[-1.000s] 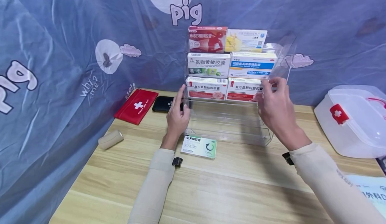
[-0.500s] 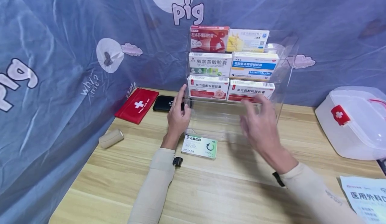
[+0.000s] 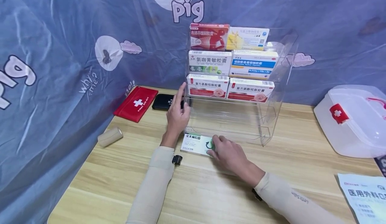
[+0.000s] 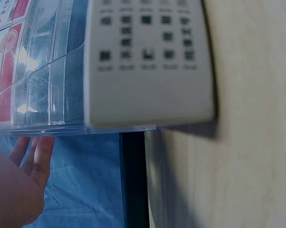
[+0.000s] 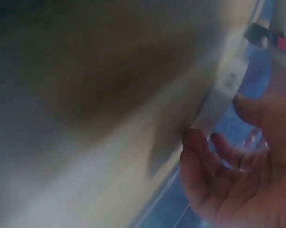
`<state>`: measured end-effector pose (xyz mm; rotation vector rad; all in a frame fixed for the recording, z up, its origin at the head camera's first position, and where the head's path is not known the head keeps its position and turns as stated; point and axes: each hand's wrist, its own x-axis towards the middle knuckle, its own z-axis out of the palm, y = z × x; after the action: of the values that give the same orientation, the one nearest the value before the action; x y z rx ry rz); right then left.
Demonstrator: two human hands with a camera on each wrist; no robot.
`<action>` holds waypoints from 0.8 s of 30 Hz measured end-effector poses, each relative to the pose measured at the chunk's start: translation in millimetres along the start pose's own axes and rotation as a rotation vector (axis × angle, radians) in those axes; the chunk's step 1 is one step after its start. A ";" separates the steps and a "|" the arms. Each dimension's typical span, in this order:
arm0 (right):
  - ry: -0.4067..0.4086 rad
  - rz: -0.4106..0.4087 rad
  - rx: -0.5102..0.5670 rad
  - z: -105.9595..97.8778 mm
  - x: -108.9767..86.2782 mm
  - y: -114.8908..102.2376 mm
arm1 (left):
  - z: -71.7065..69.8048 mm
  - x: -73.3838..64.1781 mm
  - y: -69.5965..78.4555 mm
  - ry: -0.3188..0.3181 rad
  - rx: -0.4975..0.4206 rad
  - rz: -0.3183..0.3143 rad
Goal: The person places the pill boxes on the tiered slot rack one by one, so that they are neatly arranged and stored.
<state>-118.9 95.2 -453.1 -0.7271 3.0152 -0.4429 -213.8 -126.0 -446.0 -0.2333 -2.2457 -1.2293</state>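
A clear acrylic display rack [image 3: 223, 120] stands on the wooden table, its upper tiers holding several medicine boxes. My left hand [image 3: 178, 117] rests with extended fingers against the rack's left side; the left wrist view shows that hand [image 4: 19, 185] by the clear wall. In front of the rack lies a white-and-green medicine box [image 3: 194, 144]. My right hand [image 3: 230, 155] grips this box's right end between thumb and fingers, hiding part of its print. The right wrist view, blurred, shows the hand [image 5: 228, 175] with thumb and fingers at the end of the box [image 5: 219, 102].
A red first aid pouch [image 3: 137, 103], a black case [image 3: 164, 101] and a tan bandage roll [image 3: 110, 137] lie left of the rack. At the right are a white first aid box [image 3: 346, 127] and a mask packet [image 3: 365, 194]. A blue printed cloth [image 3: 144, 26] hangs behind.
My right hand has left the red-and-white box on the rack's third tier and come down to the white-and-green box on the table. My left hand has stayed at the rack's side.
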 end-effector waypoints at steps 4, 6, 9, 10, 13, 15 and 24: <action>-0.039 0.060 0.039 0.8 4.6 -2.5 | -0.4 0.2 1.1 -0.004 0.006 -0.005; -0.070 0.098 0.065 -2.3 4.9 -1.3 | -0.5 0.5 1.2 -0.001 0.007 -0.008; -0.121 0.143 0.097 -7.5 1.5 3.9 | -0.8 0.9 0.5 0.004 0.003 -0.008; -0.133 0.151 0.099 -9.8 -1.2 6.8 | -0.2 1.2 0.9 0.006 0.001 -0.005; -0.156 0.166 0.103 -15.6 -11.4 16.9 | 0.9 2.3 1.7 0.008 -0.002 0.000; -0.160 0.167 0.106 -17.9 -19.0 24.1 | 0.9 2.2 1.6 0.011 -0.001 -0.001; -0.105 0.156 0.284 -25.9 -46.0 49.8 | -1.8 0.2 0.5 0.007 -0.002 -0.007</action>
<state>-101.9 165.2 -444.5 -0.4762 2.8001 -0.7778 -213.1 -127.2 -444.7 -0.2213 -2.2411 -1.2345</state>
